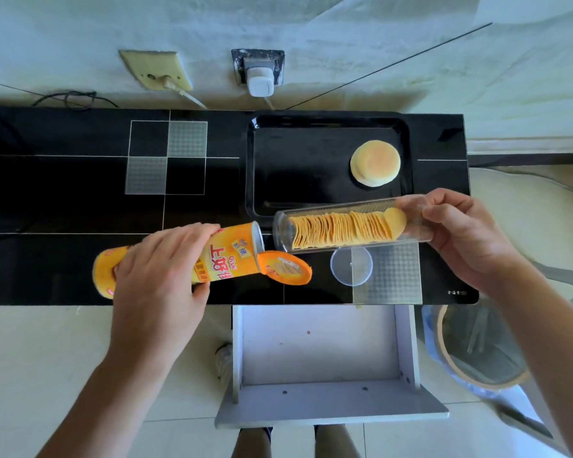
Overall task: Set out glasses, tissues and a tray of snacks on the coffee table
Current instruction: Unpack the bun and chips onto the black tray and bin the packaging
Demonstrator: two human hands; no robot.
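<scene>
My left hand (159,279) grips an orange crisp can (227,256) lying sideways above the black coffee table (63,200); its peeled orange foil seal (285,267) hangs from the open mouth. My right hand (457,233) holds a clear plastic inner tray (344,228) full of stacked crisps, just right of the can's mouth and apart from it. A black serving tray (295,160) lies on the table behind, with a round pale bun (375,162) at its right side. A clear plastic lid (351,266) rests on the table under the crisps.
An open white drawer (321,345) juts out below the table's front edge. A lined waste bin (477,348) stands on the floor to the right. Wall sockets with a plugged charger (260,81) sit behind the table. My feet show at the bottom.
</scene>
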